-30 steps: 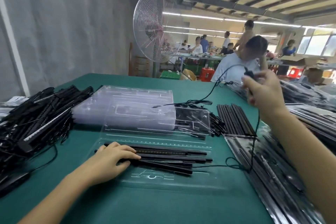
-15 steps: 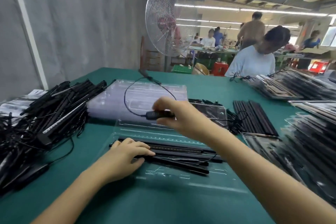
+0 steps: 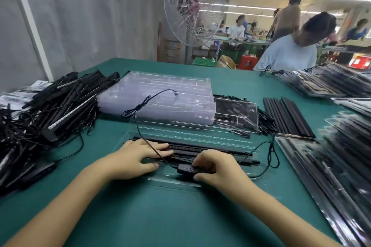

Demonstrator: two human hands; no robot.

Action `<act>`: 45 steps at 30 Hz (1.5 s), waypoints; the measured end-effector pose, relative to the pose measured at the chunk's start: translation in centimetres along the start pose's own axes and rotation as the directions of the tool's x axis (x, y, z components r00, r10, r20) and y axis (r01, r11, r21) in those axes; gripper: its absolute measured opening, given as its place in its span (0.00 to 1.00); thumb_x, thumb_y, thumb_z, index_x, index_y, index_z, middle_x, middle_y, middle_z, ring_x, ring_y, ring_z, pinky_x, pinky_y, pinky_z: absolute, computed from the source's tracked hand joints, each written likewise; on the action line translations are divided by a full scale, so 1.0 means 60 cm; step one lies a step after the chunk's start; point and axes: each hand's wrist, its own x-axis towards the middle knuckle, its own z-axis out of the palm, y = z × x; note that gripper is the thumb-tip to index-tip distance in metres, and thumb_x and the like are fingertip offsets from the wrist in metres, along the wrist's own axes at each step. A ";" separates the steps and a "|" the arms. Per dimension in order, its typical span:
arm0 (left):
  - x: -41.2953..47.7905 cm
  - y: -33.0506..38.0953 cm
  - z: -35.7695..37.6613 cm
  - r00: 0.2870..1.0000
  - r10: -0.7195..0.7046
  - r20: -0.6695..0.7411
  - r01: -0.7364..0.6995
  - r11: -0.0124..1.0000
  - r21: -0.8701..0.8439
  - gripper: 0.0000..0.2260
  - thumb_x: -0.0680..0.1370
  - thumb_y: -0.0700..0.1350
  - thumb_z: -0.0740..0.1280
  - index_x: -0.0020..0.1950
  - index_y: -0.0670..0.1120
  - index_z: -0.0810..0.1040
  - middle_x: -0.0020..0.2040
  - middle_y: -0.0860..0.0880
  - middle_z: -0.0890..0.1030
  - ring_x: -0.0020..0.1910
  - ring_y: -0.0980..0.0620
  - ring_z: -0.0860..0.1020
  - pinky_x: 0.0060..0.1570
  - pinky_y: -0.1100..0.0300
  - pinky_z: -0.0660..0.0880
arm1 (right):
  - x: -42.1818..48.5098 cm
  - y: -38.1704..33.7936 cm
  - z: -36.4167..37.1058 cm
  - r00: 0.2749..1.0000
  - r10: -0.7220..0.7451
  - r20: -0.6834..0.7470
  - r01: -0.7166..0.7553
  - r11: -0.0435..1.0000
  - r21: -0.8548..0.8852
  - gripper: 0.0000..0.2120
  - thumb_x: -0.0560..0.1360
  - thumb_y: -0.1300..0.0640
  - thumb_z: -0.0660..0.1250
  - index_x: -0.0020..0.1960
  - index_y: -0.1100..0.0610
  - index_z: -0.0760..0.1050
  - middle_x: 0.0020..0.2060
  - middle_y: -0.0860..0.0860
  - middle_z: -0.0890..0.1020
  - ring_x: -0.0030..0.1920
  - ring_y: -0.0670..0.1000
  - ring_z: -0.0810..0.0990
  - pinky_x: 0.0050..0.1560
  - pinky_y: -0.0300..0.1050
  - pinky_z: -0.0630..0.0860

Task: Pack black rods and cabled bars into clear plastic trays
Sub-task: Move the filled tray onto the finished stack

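- While the inline controller (image 3: 185,169) is pinched between the thumb and curled fingers of the right hand (image 3: 218,168), it is held at the near edge of the clear tray (image 3: 180,182), just in front of the cabled bars (image 3: 210,151).
- The bars are laid left to right in the tray and are pressed by the left hand (image 3: 138,158), fingers nearly straight, nothing gripped.
- The controller is parallel to them; its seat is judged to be directly under the right hand.
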 end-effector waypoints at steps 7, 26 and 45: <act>-0.025 -0.019 -0.023 0.996 0.005 0.084 0.024 0.936 -0.352 0.20 0.80 0.45 0.63 0.68 0.63 0.67 0.68 0.72 0.58 0.63 0.83 0.53 0.62 0.81 0.52 | -0.004 -0.004 0.010 1.000 0.008 0.008 -0.007 0.997 -0.078 0.07 0.69 0.60 0.74 0.46 0.57 0.81 0.38 0.44 0.72 0.38 0.43 0.70 0.38 0.26 0.63; 0.018 0.106 0.024 0.961 0.073 -0.266 -0.134 0.967 -0.219 0.02 0.75 0.46 0.70 0.44 0.49 0.80 0.42 0.59 0.74 0.41 0.63 0.73 0.48 0.65 0.71 | -0.017 0.003 0.012 0.996 -0.085 0.040 0.092 0.971 -0.219 0.10 0.77 0.54 0.66 0.46 0.60 0.83 0.38 0.48 0.69 0.42 0.48 0.65 0.40 0.37 0.58; 0.029 0.096 0.006 0.982 0.067 -0.177 -0.106 0.971 -0.217 0.04 0.75 0.50 0.70 0.45 0.53 0.84 0.43 0.58 0.77 0.41 0.63 0.76 0.45 0.68 0.72 | -0.007 0.047 -0.091 0.953 0.199 -0.229 -0.281 0.862 -0.422 0.22 0.74 0.68 0.57 0.62 0.53 0.77 0.57 0.52 0.78 0.59 0.54 0.71 0.59 0.49 0.72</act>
